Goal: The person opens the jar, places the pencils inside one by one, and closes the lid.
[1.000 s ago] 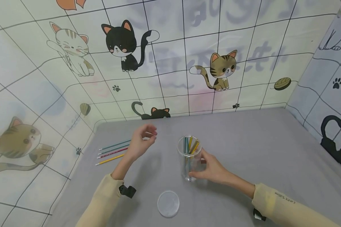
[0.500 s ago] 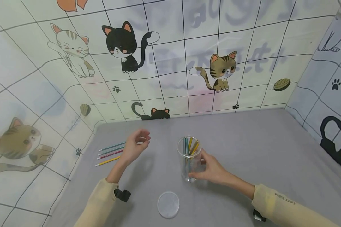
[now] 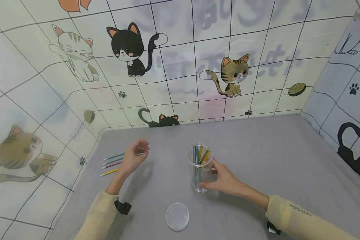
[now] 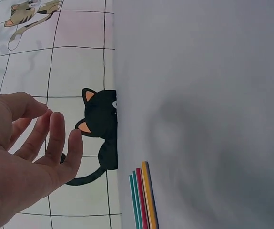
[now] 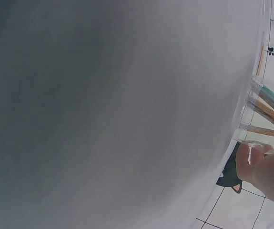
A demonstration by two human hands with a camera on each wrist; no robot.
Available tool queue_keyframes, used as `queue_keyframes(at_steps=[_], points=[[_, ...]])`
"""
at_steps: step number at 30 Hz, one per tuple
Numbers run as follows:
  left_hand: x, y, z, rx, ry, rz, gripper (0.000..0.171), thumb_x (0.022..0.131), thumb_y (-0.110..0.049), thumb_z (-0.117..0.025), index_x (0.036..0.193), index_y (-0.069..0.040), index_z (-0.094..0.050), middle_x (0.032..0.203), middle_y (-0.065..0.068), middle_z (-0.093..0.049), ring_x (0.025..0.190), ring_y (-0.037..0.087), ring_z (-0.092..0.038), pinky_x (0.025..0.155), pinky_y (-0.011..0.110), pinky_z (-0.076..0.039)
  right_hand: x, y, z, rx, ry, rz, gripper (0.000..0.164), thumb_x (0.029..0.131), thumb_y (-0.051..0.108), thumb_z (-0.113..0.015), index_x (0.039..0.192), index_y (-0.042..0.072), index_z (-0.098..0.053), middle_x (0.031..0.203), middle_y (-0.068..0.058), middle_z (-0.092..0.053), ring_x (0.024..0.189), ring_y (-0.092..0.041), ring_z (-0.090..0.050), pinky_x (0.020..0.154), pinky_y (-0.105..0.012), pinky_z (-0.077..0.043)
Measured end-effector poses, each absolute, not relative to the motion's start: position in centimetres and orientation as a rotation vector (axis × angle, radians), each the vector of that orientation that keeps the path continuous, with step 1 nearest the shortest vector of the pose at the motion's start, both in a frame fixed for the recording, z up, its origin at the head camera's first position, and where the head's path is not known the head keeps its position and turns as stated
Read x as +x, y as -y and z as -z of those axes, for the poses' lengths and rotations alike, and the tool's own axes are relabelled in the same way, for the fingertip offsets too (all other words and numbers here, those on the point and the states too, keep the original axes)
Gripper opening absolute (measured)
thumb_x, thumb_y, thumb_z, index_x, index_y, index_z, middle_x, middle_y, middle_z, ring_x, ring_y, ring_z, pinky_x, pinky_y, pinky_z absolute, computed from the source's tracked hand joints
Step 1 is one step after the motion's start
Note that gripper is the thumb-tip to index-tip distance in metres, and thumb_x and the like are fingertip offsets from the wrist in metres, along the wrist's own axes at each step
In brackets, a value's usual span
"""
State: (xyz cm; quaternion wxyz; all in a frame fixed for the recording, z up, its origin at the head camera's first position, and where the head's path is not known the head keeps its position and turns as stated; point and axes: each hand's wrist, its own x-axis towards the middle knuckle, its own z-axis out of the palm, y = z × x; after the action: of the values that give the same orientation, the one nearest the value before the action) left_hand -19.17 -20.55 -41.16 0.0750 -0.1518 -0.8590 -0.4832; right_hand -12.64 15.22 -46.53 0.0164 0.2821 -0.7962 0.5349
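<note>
Clear cup (image 3: 204,169) stood upright on the grey cloth of the table (image 3: 264,150), in front of the person and slightly right of the middle. Inside it several upright pencils (image 3: 197,155) leaned, some teal and some yellow, and their upper ends showed near the rim. The right hand (image 3: 223,178) was clamped on this cup from the right side, with the thumb on the near wall and the other fingers curled around behind.

The left hand (image 3: 134,159) was raised above the cloth, well apart from the cup. Its fingers were loosely bent and held nothing; the thumb and the index finger came close together, but whether their tips touched, one cannot tell. Below and beside this hand four loose pencils (image 3: 112,165) lay in a row: two teal, one red and one yellow, with the far ends partly hidden behind the hand in the head view.

A round, translucent disc (image 3: 177,217) lay flat nearer to the person than the cup, and apart from it. Both arms wore pale yellow sleeves (image 3: 300,215), with a small dark device (image 3: 123,207) at each wrist. Behind the table, a white wall covering (image 3: 180,90) carried dark grid lines and drawn cats (image 3: 127,43).
</note>
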Motion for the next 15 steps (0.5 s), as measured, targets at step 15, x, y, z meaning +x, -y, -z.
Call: queue_keyframes(at_steps=[15], points=[[-19.4,22.7,42.3,-0.429,2.604,1.462,0.03,0.089,0.012,-0.063,0.116,0.001,-0.06,0.109,0.023,-0.064,0.1,0.036,-0.064,0.079,0.027,-0.054,-12.5,-15.2,46.3,0.869,2.485,-1.672,0.074,0.074,0.019,-0.09,0.136,0.013,-0.049,0.127,-0.001,-0.063,0.113,-0.022,-0.06,0.093,-0.044,-0.052]])
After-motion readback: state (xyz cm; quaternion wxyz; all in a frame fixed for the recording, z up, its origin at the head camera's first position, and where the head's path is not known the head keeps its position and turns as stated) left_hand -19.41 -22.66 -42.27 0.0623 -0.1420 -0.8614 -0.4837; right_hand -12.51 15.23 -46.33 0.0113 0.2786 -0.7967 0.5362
